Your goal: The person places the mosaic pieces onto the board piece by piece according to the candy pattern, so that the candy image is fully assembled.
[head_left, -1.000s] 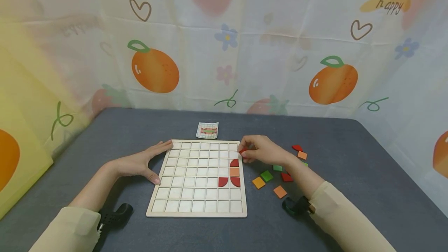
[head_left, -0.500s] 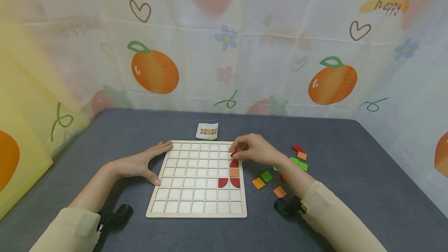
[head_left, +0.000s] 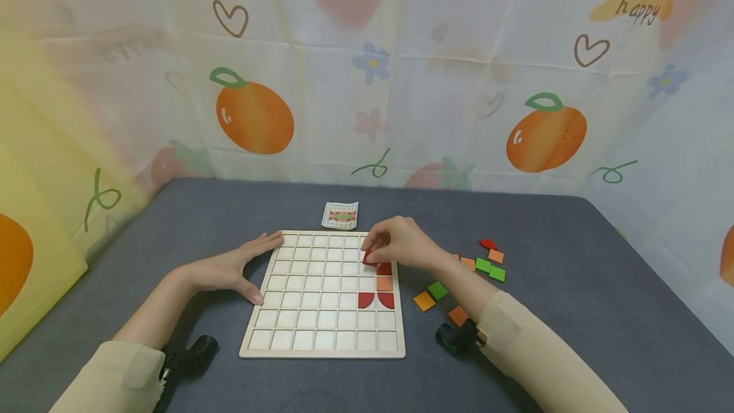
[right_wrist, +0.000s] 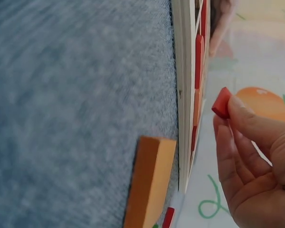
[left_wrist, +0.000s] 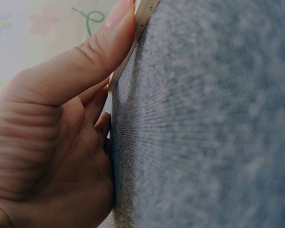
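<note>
A pale wooden grid board (head_left: 309, 318) lies on the dark table. Along its left edge rests my left hand (head_left: 220, 269), thumb and fingers spread against the rim; the left wrist view shows the thumb (left_wrist: 92, 59) touching the board's side. Over the upper right cells, my right hand (head_left: 404, 244) pinches a red quarter-round tile (head_left: 368, 258) between thumb and fingers. In the right wrist view that red tile (right_wrist: 222, 102) is held off the board, tilted. Several red tiles (head_left: 386, 300) and one orange square (head_left: 384, 283) sit in cells at the board's right side.
Loose orange, green and red tiles lie right of the board, among them a green square (head_left: 438, 290) and an orange-yellow square (head_left: 424, 301); the right forearm covers some. Behind the board lies a small pattern card (head_left: 340, 215). A printed curtain (head_left: 321, 113) hangs beyond the table.
My right hand has moved left with the red tile, from beside the board's right edge to above its upper right cells. The left hand stays in place.
</note>
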`<action>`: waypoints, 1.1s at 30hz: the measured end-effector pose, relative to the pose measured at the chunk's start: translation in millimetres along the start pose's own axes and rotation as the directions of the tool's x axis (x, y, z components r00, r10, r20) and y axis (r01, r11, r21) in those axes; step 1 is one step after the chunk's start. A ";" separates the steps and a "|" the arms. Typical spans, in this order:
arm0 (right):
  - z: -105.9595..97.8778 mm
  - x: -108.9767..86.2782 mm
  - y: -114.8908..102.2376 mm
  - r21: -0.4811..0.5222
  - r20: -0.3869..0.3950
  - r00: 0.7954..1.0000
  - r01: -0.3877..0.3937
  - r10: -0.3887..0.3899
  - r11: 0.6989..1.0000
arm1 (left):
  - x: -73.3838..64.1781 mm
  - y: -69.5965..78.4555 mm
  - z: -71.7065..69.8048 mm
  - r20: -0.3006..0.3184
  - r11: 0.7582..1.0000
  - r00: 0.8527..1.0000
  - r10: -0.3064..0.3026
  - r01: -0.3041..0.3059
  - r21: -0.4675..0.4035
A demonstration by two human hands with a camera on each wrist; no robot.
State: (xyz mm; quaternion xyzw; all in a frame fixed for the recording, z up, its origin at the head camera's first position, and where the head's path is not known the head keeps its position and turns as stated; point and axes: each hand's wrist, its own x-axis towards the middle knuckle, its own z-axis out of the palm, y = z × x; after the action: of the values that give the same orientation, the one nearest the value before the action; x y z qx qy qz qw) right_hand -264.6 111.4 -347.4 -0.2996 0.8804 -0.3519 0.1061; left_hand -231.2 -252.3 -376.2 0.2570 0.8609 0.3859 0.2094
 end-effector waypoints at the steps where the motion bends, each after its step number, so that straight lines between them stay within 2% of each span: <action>1: 1.1 0.7 0.0 -0.011 0.006 1.000 0.003 -0.002 1.000 | -0.3 0.4 0.0 0.001 1.000 1.000 0.001 -0.001 0.002; 8: 6.7 2.7 0.1 -0.049 0.063 0.998 0.008 -0.005 0.999 | 0.6 0.2 0.6 -0.001 1.000 1.000 -0.011 0.011 -0.010; 15: 10.5 5.4 -0.4 -0.057 0.072 0.997 0.033 -0.029 0.998 | -0.6 0.7 -0.6 0.000 1.000 1.000 -0.005 0.005 0.000; 21: 11.7 5.2 -0.6 -0.068 0.074 0.997 0.029 -0.024 0.997 | 0.3 0.4 0.1 0.000 1.000 1.000 -0.021 0.021 -0.017; 33: 11.5 3.4 -1.6 -0.086 0.071 0.997 0.025 -0.019 0.996 | -0.8 2.9 -0.1 0.002 1.000 1.000 -0.008 0.008 0.000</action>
State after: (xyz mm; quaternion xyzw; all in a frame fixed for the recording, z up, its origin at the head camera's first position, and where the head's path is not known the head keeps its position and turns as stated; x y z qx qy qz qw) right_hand -262.0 102.0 -354.6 -0.3258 0.8872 -0.3039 0.1197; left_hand -229.8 -251.2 -373.8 0.2540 0.8617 0.3847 0.2119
